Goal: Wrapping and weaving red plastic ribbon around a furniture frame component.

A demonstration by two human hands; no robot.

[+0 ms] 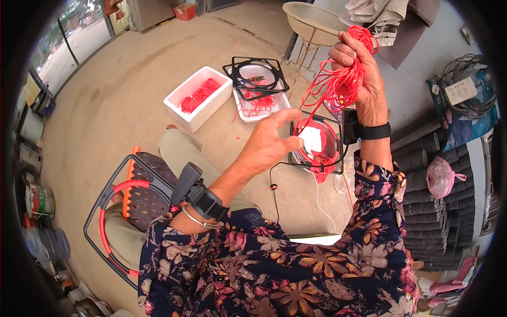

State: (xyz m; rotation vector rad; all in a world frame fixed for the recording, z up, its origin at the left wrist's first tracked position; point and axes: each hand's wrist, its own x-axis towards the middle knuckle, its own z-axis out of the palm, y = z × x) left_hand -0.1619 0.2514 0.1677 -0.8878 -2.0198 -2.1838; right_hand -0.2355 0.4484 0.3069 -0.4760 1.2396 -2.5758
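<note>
Freely aloft, right hand [368,71] grips red cord [344,87]; left hand [269,138] gapes near frame [342,149] edge.

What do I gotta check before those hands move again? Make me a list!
1. Right hand gripping the red cord bundle: ok.
2. Bundle tidy: not ok, loose loops dangle.
3. Left hand holding a strand: cannot tell; thumb and finger are apart, with a strand close by.
4. White foam box upright: ok, red material inside.
5. White tray uncovered: not ok, a black frame sits over part of it.
</note>
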